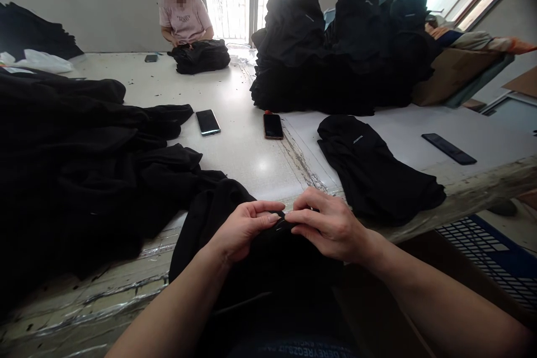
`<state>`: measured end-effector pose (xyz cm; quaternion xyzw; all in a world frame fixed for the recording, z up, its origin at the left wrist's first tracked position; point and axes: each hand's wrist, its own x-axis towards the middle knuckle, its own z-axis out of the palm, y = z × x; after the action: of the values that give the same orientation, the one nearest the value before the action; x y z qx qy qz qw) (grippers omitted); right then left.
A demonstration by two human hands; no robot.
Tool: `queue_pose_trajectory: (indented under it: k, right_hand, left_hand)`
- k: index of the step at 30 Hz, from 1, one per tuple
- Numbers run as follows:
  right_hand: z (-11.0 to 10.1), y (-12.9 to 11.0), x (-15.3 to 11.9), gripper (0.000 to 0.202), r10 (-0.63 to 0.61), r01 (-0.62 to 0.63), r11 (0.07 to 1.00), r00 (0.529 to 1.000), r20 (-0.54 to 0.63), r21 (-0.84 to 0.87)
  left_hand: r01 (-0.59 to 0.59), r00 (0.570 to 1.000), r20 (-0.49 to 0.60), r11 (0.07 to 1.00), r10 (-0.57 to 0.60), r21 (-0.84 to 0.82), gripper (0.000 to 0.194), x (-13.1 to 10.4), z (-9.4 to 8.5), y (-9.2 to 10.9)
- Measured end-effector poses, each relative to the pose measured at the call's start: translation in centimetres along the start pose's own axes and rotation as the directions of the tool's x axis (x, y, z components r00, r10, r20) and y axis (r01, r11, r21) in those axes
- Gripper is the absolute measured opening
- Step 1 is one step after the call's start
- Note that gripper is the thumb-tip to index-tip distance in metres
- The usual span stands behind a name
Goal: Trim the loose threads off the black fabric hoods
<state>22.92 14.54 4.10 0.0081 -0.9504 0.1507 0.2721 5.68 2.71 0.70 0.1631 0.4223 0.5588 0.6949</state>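
Observation:
A black garment hangs over the near table edge and down in front of me. My left hand pinches it between thumb and fingers. Close beside, my right hand has its fingertips on the same spot, with a small part of the dark cloth between the two hands. Something thin and light shows at the fingertips, too small to make out. To the right of my hands lies a folded black garment with a small white mark.
Black clothes cover the left side. Three phones lie on the table. Tall black garment stacks and a cardboard box stand behind. A person handles black cloth opposite. A blue crate is low at right.

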Motion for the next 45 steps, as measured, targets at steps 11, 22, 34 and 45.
queue_pose_trajectory:
  k: [11, 22, 34, 45]
  right_hand:
    - [-0.6, 0.6, 0.2, 0.014, 0.005, -0.004, 1.000, 0.999, -0.040, 0.019]
    - [-0.2, 0.3, 0.7, 0.020, -0.073, 0.075, 0.997, 0.993, 0.090, -0.016]
    - [-0.4, 0.3, 1.5, 0.021, -0.024, 0.010, 0.996, 0.986, 0.163, 0.084]
    - [-0.2, 0.1, 1.3, 0.018, -0.087, 0.089, 0.996, 0.986, 0.141, -0.009]
  left_hand:
    - [-0.009, 0.999, -0.047, 1.000, 0.009, -0.008, 0.038, 0.1, 0.2, 0.1]
    - [-0.049, 0.998, -0.045, 0.997, 0.051, 0.052, 0.041, 0.2, 0.3, -0.1]
    - [-0.069, 0.997, -0.025, 0.992, 0.072, 0.104, 0.043, -0.1, 0.3, 0.0]
    - [-0.073, 0.997, 0.004, 0.991, 0.074, 0.110, 0.040, 0.2, 0.2, -0.1]
